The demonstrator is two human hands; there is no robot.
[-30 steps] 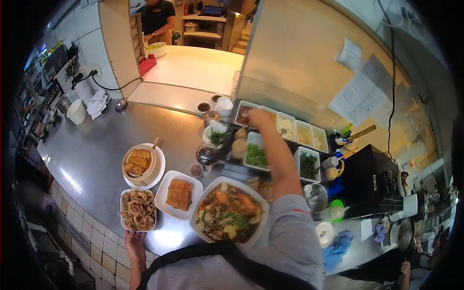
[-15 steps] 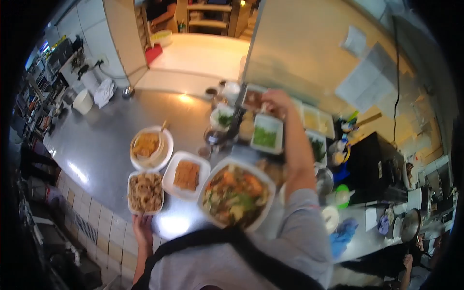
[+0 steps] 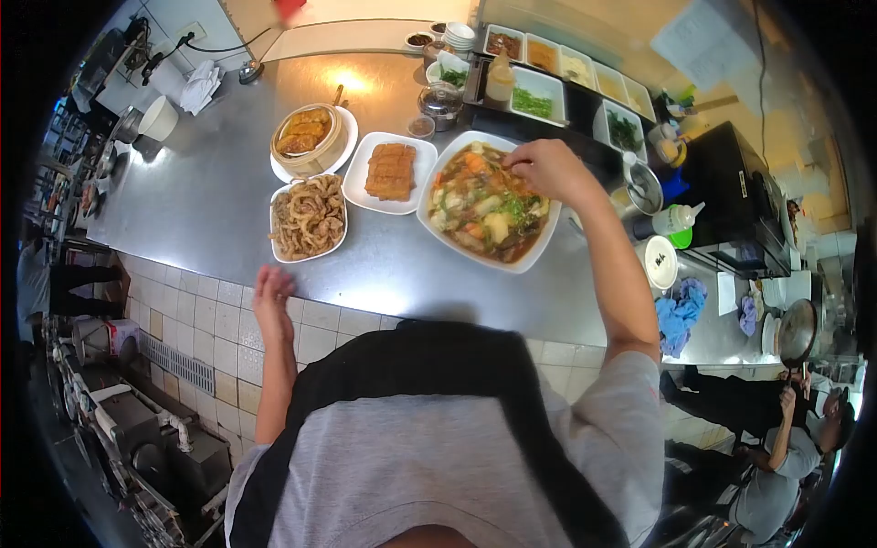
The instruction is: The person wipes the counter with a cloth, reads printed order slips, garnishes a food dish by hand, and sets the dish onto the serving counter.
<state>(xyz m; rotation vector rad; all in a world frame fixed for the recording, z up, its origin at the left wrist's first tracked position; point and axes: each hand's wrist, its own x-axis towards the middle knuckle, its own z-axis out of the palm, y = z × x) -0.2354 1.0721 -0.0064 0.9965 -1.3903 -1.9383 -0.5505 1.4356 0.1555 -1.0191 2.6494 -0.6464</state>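
My right hand [image 3: 550,171] is over the right rim of a large white bowl [image 3: 543,251]. Its fingertips are pinched together; what lies between them is too small to make out. The bowl holds a saucy stew [image 3: 484,205] with vegetables and chopped green bits. At the counter's front edge, my left hand [image 3: 273,297] hangs with loosely bent fingers and nothing in it, just below a white dish of fried strips [image 3: 309,217]. Between bowl and strips sits a square plate [image 3: 416,187] with sliced golden-brown food [image 3: 391,172]. A bamboo steamer [image 3: 315,162] with browned pieces stands behind the strips.
White trays of toppings stand at the back right, including green onion [image 3: 532,102] and dark greens [image 3: 624,132]. A squeeze bottle [image 3: 500,78] and glass jar [image 3: 440,105] are near them. Blue cloth [image 3: 681,315] lies at right. Other people [image 3: 776,475] stand at lower right.
My right hand has come back from the topping trays to the bowl. My left hand has dropped away from the dish of fried strips. The camera view has tilted down.
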